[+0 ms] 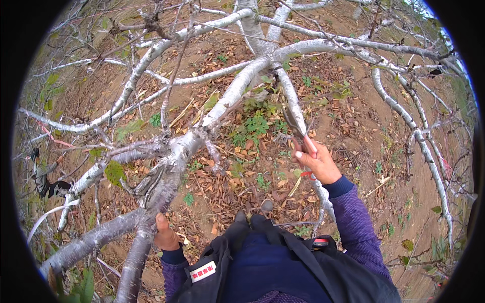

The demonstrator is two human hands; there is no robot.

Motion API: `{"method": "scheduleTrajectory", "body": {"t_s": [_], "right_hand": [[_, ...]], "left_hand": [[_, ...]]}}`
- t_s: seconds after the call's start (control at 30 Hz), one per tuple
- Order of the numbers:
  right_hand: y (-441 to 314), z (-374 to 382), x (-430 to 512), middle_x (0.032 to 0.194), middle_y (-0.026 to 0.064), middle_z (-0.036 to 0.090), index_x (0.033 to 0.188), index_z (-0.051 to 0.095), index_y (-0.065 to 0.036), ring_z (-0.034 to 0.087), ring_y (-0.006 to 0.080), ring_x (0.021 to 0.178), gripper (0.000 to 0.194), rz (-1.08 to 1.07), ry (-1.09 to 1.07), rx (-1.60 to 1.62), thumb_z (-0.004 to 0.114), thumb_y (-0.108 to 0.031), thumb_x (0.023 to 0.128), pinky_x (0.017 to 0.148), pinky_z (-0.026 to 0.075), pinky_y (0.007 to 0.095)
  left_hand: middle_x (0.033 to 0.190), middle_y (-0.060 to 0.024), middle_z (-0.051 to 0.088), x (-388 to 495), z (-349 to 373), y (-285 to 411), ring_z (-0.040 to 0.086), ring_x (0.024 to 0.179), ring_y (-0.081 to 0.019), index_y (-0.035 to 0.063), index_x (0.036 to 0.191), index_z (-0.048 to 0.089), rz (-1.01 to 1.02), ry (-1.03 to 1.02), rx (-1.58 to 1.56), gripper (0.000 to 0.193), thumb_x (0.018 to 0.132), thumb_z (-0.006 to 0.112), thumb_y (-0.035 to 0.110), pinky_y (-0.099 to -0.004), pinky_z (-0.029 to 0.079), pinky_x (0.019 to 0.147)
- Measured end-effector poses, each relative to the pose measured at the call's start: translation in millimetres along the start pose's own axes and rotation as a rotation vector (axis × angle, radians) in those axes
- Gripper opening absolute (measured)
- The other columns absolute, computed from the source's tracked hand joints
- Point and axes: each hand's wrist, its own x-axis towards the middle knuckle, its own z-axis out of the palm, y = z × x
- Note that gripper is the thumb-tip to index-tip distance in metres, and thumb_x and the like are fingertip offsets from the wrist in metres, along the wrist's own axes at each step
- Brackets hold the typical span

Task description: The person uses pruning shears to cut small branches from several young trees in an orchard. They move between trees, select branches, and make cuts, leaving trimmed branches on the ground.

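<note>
My right hand [318,161] grips the red handles of pruning shears [294,123], whose dark blades point up and away alongside a thin whitewashed branch [290,91]. A short red tie [307,174] hangs just below that hand. My left hand [166,233] rests against a thick grey-white limb [142,223] at its fork, thumb up; its other fingers are hidden, so whether it grips the limb is not clear. Between the hands, the main limb [235,89] runs from the trunk towards me, with a rough, split knot [153,181] near its fork.
Whitewashed branches [405,113] spread on both sides, some with twigs. Fallen leaves [212,189] and small green weeds [254,127] cover parts of the soil. Another person [47,176] is at the far left. A white strip [53,214] and pink string [53,138] hang at left.
</note>
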Motion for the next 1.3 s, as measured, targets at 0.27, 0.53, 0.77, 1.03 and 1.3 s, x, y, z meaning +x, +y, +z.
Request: {"method": "scheduleTrajectory", "body": {"t_s": [0.27,0.53,0.77,1.03,1.3], "right_hand": [[-18,8,34,0.101,0.0038,0.064,0.117,0.056,-0.001,0.059,0.0097,0.089,0.033,-0.020,-0.135,0.005,0.066,-0.026,0.097,0.077,0.050,0.0277],[-40,7,57,0.097,0.0013,0.060,0.107,0.057,-0.003,0.054,0.0097,0.090,0.035,-0.177,-0.144,-0.045,0.067,-0.034,0.095,0.082,0.047,0.0294],[-52,-3,71,0.094,-0.0005,0.059,0.122,0.056,-0.003,0.063,0.0069,0.079,0.041,-0.173,-0.173,-0.113,0.067,-0.032,0.095,0.053,0.051,0.0243],[-47,-16,79,0.086,-0.0019,0.060,0.112,0.061,-0.003,0.059,0.0059,0.075,0.030,-0.126,-0.317,0.133,0.070,-0.027,0.095,0.061,0.052,0.0242],[-60,-27,81,0.085,-0.0013,0.059,0.094,0.058,-0.005,0.057,0.0067,0.076,0.026,-0.050,-0.370,0.093,0.072,-0.027,0.094,0.067,0.049,0.0252]], "left_hand": [[0.129,-0.0106,0.061,0,-7,-3,0.059,0.109,-0.0189,-0.0092,0.124,0.060,-0.095,0.090,0.045,0.048,0.087,0.077,0.016,-0.0353,0.047,0.098],[0.129,-0.0102,0.060,0,-2,16,0.059,0.112,-0.0203,-0.0075,0.126,0.057,-0.143,0.087,0.168,0.048,0.087,0.075,0.012,-0.0358,0.044,0.103],[0.113,-0.0079,0.063,-2,15,16,0.060,0.092,-0.0176,-0.0082,0.118,0.061,0.076,0.152,-0.013,0.045,0.085,0.079,0.017,-0.0333,0.051,0.086],[0.129,-0.0085,0.058,-3,6,13,0.058,0.109,-0.0202,-0.0056,0.131,0.054,-0.068,0.179,0.083,0.055,0.085,0.075,0.016,-0.0376,0.044,0.102],[0.133,-0.0093,0.056,4,-16,-20,0.056,0.112,-0.0221,-0.0062,0.133,0.051,0.113,0.145,0.066,0.059,0.086,0.076,0.019,-0.0380,0.040,0.106]]}}
